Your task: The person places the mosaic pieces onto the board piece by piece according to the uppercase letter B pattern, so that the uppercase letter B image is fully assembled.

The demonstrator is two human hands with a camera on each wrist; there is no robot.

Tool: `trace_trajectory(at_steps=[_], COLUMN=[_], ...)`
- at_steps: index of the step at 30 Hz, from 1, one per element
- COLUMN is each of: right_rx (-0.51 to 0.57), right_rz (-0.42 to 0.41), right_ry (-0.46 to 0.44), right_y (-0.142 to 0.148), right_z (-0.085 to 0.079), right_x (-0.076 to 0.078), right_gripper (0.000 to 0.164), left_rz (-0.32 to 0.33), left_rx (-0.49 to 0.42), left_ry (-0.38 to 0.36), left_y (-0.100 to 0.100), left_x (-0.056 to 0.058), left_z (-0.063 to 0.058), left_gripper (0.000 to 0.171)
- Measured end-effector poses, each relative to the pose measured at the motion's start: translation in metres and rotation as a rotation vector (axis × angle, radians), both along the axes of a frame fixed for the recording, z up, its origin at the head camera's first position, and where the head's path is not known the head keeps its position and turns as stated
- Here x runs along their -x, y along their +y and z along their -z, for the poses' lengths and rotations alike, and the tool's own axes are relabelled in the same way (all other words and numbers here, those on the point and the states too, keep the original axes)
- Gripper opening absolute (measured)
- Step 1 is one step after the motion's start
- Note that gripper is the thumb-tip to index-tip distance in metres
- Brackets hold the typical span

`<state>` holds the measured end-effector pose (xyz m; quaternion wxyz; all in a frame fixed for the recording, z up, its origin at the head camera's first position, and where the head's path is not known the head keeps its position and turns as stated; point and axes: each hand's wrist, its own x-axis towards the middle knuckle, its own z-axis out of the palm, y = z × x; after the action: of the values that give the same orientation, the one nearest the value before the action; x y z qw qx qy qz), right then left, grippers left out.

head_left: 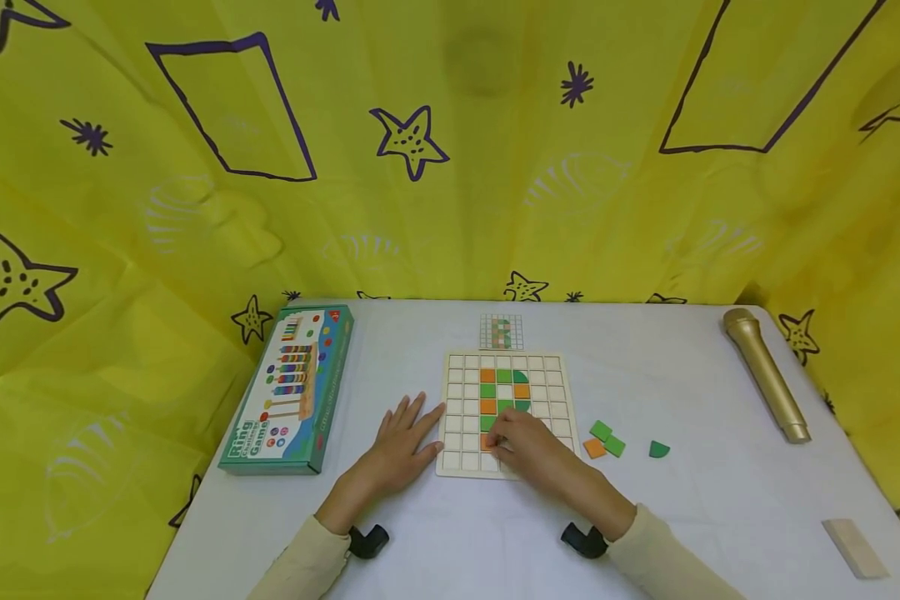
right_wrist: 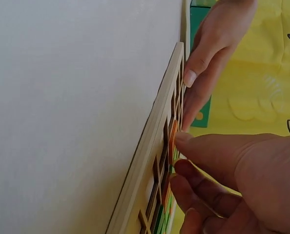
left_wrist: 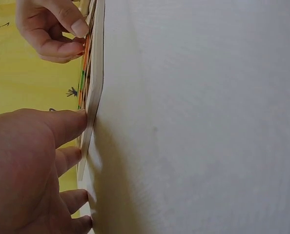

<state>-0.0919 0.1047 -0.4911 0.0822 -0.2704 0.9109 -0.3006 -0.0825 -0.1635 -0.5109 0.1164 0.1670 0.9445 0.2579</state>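
Observation:
A wooden grid board (head_left: 461, 460) lies on the table, with orange and green tiles set in several of its cells. My right hand (head_left: 532, 446) is over the lower middle of the board. Its thumb and fingertips pinch an orange square tile (right_wrist: 173, 139), which sits at a cell near the board's lower edge. My left hand (head_left: 399, 450) rests at the board's left side, fingers spread and thumb pointing to the edge. In the left wrist view, the left thumb (left_wrist: 69, 124) touches the board's rim. The right palm hides some cells.
Loose green and orange tiles (head_left: 613, 446) lie right of the board, with a green quarter-round piece (head_left: 659, 450) beyond. A small pattern card (head_left: 501, 332) lies behind the board. A boxed game (head_left: 288, 392) stands left; a gold microphone (head_left: 768, 375) and wooden block (head_left: 855, 548) lie right.

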Motion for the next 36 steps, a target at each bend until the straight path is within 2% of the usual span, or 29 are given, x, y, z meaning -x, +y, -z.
trace_trajectory(at_steps=[6, 14, 20, 23, 27, 31, 36], right_rx=[0.007, 0.019, -0.055, -0.101, -0.097, -0.069, -0.060], right_rz=[0.073, 0.217, 0.277, 0.295, 0.283, 0.273, 0.292], right_ry=[-0.049, -0.097, -0.155, -0.181, -0.186, -0.138, -0.118], right_y=[0.019, 0.074, 0.127, 0.144, 0.153, 0.155, 0.159], right_z=[-0.002, -0.015, -0.019, -0.017, -0.012, -0.007, -0.004], right_x=[0.000, 0.001, -0.005, -0.008, -0.010, -0.011, -0.010], right_gripper=[0.011, 0.013, 0.038, 0.047, 0.039, 0.027, 0.028], left_rz=[-0.006, 0.001, 0.003, 0.003, -0.002, -0.009, -0.010], left_rx=[-0.003, 0.012, 0.006, 0.017, 0.019, 0.015, 0.013], left_ry=[-0.002, 0.000, -0.011, -0.014, -0.009, -0.011, -0.014], left_y=[0.000, 0.000, 0.000, -0.001, -0.001, 0.000, 0.001], left_x=[-0.001, -0.003, -0.002, -0.001, 0.000, 0.000, 0.001], left_z=[0.000, 0.001, 0.000, 0.000, 0.000, 0.001, 0.001], left_gripper=[0.060, 0.061, 0.061, 0.062, 0.062, 0.061, 0.061])
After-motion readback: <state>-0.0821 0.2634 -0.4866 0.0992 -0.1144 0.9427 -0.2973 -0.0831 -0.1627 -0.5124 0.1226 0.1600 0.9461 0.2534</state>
